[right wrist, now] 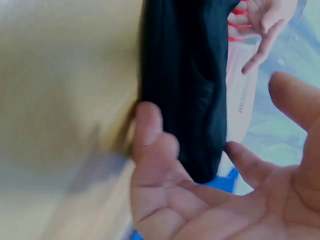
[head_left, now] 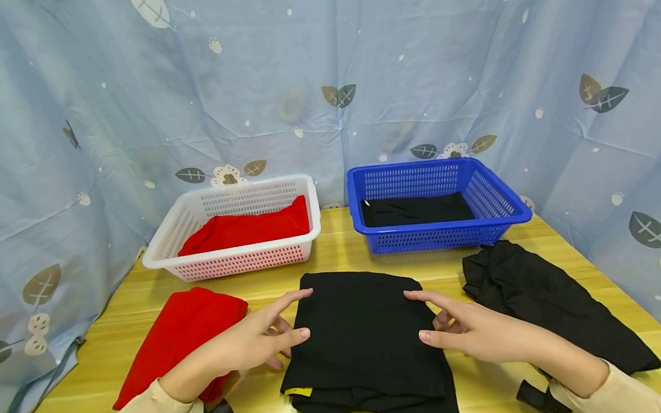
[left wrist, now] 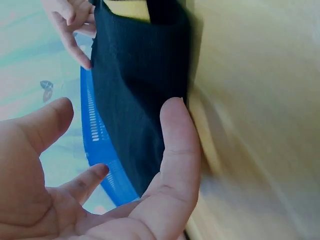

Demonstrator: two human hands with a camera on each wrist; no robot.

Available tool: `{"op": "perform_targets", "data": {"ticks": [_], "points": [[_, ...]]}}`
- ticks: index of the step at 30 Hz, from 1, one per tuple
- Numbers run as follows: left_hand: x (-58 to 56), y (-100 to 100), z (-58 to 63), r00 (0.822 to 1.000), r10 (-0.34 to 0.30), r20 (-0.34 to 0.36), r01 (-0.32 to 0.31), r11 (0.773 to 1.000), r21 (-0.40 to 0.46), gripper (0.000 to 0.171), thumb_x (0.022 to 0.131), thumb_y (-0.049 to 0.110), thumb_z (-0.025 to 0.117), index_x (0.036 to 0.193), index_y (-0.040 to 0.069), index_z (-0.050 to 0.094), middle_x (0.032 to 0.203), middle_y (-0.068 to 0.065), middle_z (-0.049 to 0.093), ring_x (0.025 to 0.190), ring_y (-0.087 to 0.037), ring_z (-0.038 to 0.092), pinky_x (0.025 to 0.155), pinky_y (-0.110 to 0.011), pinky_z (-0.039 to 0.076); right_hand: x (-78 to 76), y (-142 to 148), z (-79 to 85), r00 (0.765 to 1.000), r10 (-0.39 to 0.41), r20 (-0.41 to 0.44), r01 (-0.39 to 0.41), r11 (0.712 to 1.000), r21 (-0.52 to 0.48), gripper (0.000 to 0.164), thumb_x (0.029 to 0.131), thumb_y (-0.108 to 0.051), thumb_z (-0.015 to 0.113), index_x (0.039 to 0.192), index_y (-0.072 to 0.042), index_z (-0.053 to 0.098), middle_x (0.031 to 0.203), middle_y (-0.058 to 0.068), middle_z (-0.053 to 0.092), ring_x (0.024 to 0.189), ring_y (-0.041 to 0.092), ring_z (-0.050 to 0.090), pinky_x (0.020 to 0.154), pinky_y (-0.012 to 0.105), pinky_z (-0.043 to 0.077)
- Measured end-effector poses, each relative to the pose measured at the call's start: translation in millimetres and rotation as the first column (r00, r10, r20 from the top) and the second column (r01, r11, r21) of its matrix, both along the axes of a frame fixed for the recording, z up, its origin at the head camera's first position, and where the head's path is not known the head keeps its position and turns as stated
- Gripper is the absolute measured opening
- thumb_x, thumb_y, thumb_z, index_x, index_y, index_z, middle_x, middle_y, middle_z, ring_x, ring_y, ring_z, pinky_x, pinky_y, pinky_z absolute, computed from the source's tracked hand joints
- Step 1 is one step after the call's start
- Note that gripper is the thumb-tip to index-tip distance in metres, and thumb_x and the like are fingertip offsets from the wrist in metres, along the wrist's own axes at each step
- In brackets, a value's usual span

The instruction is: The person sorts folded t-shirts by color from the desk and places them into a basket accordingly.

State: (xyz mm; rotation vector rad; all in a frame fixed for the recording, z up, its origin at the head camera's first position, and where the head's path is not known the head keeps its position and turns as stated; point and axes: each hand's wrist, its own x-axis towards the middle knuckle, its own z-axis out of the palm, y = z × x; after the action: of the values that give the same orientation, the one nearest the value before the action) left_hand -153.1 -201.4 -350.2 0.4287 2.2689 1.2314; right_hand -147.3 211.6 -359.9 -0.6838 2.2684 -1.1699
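The left hand (head_left: 250, 343), thumb and fingers spread and pinching nothing, has one red cloth (head_left: 176, 330) to its left and, beyond it, one white basket (head_left: 245, 263) holding red fabric (head_left: 244, 229). Just right of it, one folded black cloth (head_left: 364, 333) lies between the two hands. The right hand (head_left: 471, 328), likewise spread, is at that cloth's right edge. Beyond it stands one blue basket (head_left: 430, 238) with black fabric (head_left: 418, 209); one crumpled black cloth (head_left: 547, 302) lies right of it on the counter (head_left: 332, 249).
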Motion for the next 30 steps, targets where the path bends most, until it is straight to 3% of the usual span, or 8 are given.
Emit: {"op": "perform_targets", "data": {"ticks": [7, 12, 14, 16, 19, 20, 25, 30], "points": [[-5.6, 6, -5.5, 0.998, 0.009, 0.065, -0.011, 1.000, 0.028, 0.080, 0.101, 0.036, 0.076, 0.168, 0.035, 0.032, 0.109, -0.013, 0.067, 0.091, -0.024, 0.071, 0.080, -0.042, 0.067, -6.3, -10, -7.2, 0.995, -0.034, 0.094, 0.038, 0.999, -0.039, 0.068, 0.110, -0.037, 0.062, 0.169, -0.032, 0.028, 0.086, 0.004, 0.051, 0.080, 0.021, 0.057, 0.061, 0.030, 0.045], [-11.8, 9, -8.6, 0.994, -0.023, 0.103, 0.019, 0.999, 0.042, 0.076, 0.101, 0.034, 0.075, 0.166, 0.036, 0.035, 0.108, -0.012, 0.069, 0.088, -0.024, 0.071, 0.078, -0.036, 0.063, -10.6, -18, -9.3, 0.984, -0.062, 0.168, 0.081, 0.991, -0.109, 0.069, 0.108, -0.036, 0.066, 0.168, -0.034, 0.032, 0.111, 0.013, 0.059, 0.073, 0.021, 0.050, 0.060, 0.031, 0.043], [-14.5, 11, -10.0, 0.992, -0.040, 0.118, 0.033, 0.998, 0.056, 0.074, 0.102, 0.033, 0.075, 0.165, 0.036, 0.037, 0.108, -0.013, 0.070, 0.084, -0.024, 0.070, 0.076, -0.034, 0.060, -11.8, -21, -9.9, 0.980, -0.058, 0.191, 0.086, 0.986, -0.142, 0.068, 0.108, -0.035, 0.067, 0.168, -0.033, 0.035, 0.133, 0.017, 0.058, 0.082, 0.020, 0.056, 0.067, 0.030, 0.048], [-16.5, 13, -11.3, 0.991, -0.054, 0.123, 0.046, 0.997, 0.069, 0.072, 0.102, 0.031, 0.075, 0.164, 0.035, 0.039, 0.111, -0.012, 0.070, 0.084, -0.024, 0.069, 0.074, -0.033, 0.057, -12.7, -25, -11.3, 0.980, -0.045, 0.195, 0.078, 0.984, -0.163, 0.064, 0.108, -0.034, 0.067, 0.166, -0.031, 0.039, 0.150, 0.017, 0.053, 0.102, 0.022, 0.064, 0.079, 0.028, 0.053], [-18.4, 17, -12.6, 0.989, -0.060, 0.132, 0.049, 0.995, 0.089, 0.069, 0.101, 0.028, 0.076, 0.162, 0.033, 0.044, 0.112, -0.013, 0.069, 0.078, -0.022, 0.066, 0.072, -0.032, 0.054, -13.4, -28, -12.9, 0.983, -0.025, 0.183, 0.057, 0.984, -0.168, 0.056, 0.108, -0.034, 0.066, 0.160, -0.028, 0.048, 0.162, 0.013, 0.047, 0.138, 0.027, 0.054, 0.102, 0.033, 0.053], [-18.7, 18, -13.0, 0.989, -0.062, 0.134, 0.049, 0.994, 0.095, 0.069, 0.101, 0.028, 0.077, 0.161, 0.032, 0.045, 0.112, -0.013, 0.069, 0.078, -0.022, 0.066, 0.071, -0.031, 0.054, -13.6, -29, -13.3, 0.983, -0.021, 0.180, 0.051, 0.985, -0.165, 0.054, 0.108, -0.034, 0.067, 0.159, -0.028, 0.051, 0.161, 0.013, 0.048, 0.144, 0.029, 0.051, 0.107, 0.035, 0.051], [-21.0, 21, -15.5, 0.987, -0.077, 0.142, 0.062, 0.992, 0.113, 0.067, 0.099, 0.023, 0.078, 0.158, 0.034, 0.050, 0.113, -0.012, 0.069, 0.073, -0.020, 0.065, 0.068, -0.030, 0.053, -15.1, -28, -15.7, 0.983, -0.018, 0.182, 0.046, 0.987, -0.155, 0.052, 0.106, -0.033, 0.070, 0.155, -0.029, 0.056, 0.159, 0.010, 0.052, 0.150, 0.036, 0.042, 0.112, 0.039, 0.047], [-25.2, 22, -20.3, 0.985, -0.126, 0.119, 0.110, 0.985, 0.131, 0.070, 0.098, 0.016, 0.078, 0.159, 0.032, 0.049, 0.131, -0.008, 0.069, 0.088, -0.021, 0.072, 0.061, -0.026, 0.052, -15.6, -27, -17.6, 0.986, -0.001, 0.169, 0.032, 0.984, -0.176, 0.055, 0.104, -0.030, 0.073, 0.156, -0.025, 0.056, 0.155, 0.012, 0.057, 0.149, 0.035, 0.045, 0.106, 0.027, 0.051]]}}
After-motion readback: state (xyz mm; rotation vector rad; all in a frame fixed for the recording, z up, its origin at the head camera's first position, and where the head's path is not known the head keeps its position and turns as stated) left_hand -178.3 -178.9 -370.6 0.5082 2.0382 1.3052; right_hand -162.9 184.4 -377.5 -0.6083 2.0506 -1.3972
